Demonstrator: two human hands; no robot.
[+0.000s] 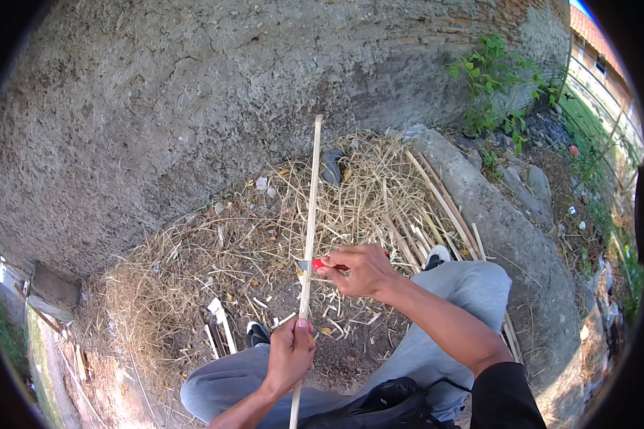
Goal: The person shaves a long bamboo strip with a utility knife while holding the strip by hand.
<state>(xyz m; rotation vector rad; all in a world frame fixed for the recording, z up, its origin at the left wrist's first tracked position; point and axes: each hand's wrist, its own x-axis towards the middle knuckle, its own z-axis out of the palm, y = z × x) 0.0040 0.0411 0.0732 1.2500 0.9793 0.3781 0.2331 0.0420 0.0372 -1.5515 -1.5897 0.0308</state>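
Observation:
A long, pale strip of split wood or bamboo (pixel 313 193) stands nearly upright in the picture, running from my lap toward the wall. My left hand (pixel 291 350) is wrapped round its lower part, thumb along the strip. In my right hand (pixel 361 270) is a red-handled utility knife (pixel 320 264), fingers closed on the handle. Its short blade lies against the strip, above my left hand. Most of the handle is hidden by my fingers.
Straw and wood shavings (pixel 186 264) cover the ground between my knees and a rough grey wall (pixel 193 93). More strips (pixel 444 200) lie at right beside a large rock (pixel 479 193). A dark grey object (pixel 331 166) rests on the straw. Green plants (pixel 494 79) grow by the wall.

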